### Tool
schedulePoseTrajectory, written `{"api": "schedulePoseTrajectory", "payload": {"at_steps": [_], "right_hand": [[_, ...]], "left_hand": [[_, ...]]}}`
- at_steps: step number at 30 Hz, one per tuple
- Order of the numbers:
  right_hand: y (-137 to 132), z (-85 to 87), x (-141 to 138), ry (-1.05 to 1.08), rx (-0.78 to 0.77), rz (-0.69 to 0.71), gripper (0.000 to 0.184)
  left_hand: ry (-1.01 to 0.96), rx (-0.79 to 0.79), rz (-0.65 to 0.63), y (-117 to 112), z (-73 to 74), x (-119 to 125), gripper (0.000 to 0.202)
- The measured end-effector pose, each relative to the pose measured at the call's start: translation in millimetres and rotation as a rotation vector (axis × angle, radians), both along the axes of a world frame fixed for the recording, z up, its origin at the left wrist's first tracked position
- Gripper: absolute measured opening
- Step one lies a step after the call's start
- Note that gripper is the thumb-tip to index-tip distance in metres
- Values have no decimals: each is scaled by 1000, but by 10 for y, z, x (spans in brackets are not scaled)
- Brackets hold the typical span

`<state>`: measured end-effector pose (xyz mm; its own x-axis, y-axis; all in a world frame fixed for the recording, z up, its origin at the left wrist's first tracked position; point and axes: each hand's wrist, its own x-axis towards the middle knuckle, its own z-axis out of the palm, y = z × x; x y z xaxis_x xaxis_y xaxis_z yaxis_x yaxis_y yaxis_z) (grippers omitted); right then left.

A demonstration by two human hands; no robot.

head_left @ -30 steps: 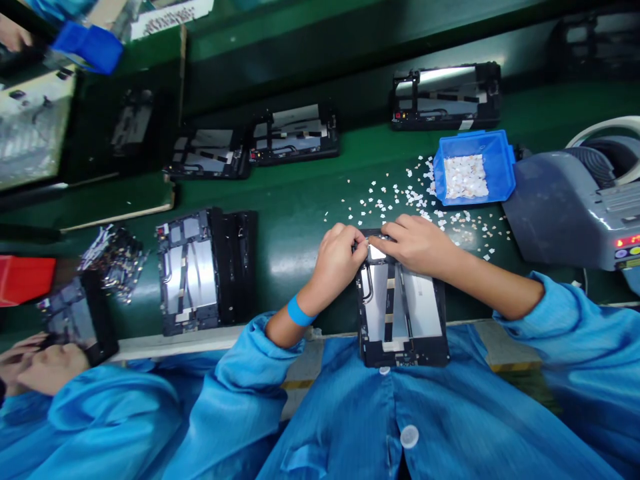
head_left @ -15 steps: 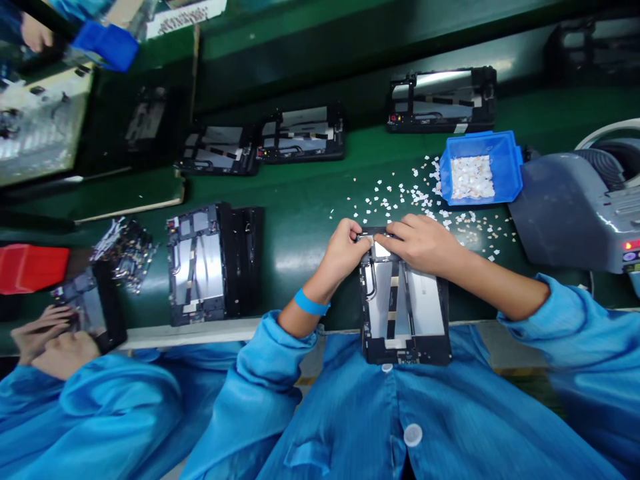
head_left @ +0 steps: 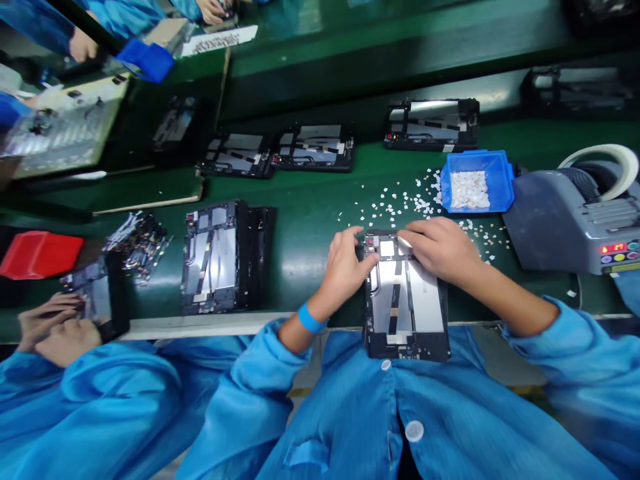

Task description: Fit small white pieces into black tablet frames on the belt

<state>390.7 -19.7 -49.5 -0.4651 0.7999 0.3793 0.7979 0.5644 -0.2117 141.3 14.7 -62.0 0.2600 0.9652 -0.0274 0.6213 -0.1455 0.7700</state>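
An opened tablet [head_left: 427, 303] with silver battery panels, dark ribbon cables and a black frame lies before me, its lower end over the bench edge. My left hand [head_left: 345, 267] grips its upper left edge, thumb on the frame and fingers beyond the side. At the upper right part of the tablet, my right hand [head_left: 440, 250] is closed in a pinch. A small pale piece [head_left: 404, 243] shows at its fingertips; its kind is unclear. Beside the thumb of my left hand, a bright white square [head_left: 387, 249] sits on the tablet's upper part.
White scraps [head_left: 420, 200] lie scattered by a blue bin [head_left: 505, 183] of similar bits. A grey tape dispenser [head_left: 545, 220] stands right. Stacked tablets [head_left: 215, 260] lean left; more opened tablets [head_left: 315, 147] lie behind. At far left, a co-worker's hands [head_left: 67, 333] touch another tablet, near a red bin [head_left: 43, 253].
My right hand has shifted right along the tablet's top, away from my left hand, uncovering the white square. My left hand's fingers have spread out more. The camera view has turned slightly.
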Motion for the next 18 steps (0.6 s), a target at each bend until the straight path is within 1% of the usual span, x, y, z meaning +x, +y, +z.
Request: {"api": "schedulePoseTrajectory", "payload": {"at_steps": [2,4,6,7,8,10,11,12,13,15,16,17,18], "right_hand": [[-230,54,84,94,-37,-129,34],[-480,94,163,165,-93,-254,34],[-719,101,229,223,-190,-381,36],[-829,90,252,247,-260,-428,36],[-931,72,265,261,-344,-454,38],[-1109,39,243,277,-503,-449,43],[-1182,40,206,290,-562,-435,47],[-1241,60,152,313,-600,-422,51],[-1277,102,85,342,-619,-408,56],[-1236,247,-67,429,-630,-352,63],[-1134,337,-136,477,-637,-304,64],[-964,430,-188,512,-643,-252,62],[-720,517,-211,546,-639,-207,59]], "left_hand": [[-30,-54,22,-151,-71,-46,56],[-76,-122,57,-245,-125,-81,59],[-94,-159,76,-327,-118,-130,62],[-92,-174,62,-383,-89,-163,61],[-87,-197,21,-457,-49,-197,59],[-75,-247,-99,-646,36,-248,57],[-73,-256,-146,-748,70,-261,60],[-81,-251,-166,-843,96,-267,65],[-103,-237,-157,-921,116,-273,69],[-189,-192,-65,-999,159,-317,74],[-244,-174,-9,-990,198,-374,74],[-296,-163,53,-946,256,-464,74],[-339,-152,125,-868,338,-592,74]]}}
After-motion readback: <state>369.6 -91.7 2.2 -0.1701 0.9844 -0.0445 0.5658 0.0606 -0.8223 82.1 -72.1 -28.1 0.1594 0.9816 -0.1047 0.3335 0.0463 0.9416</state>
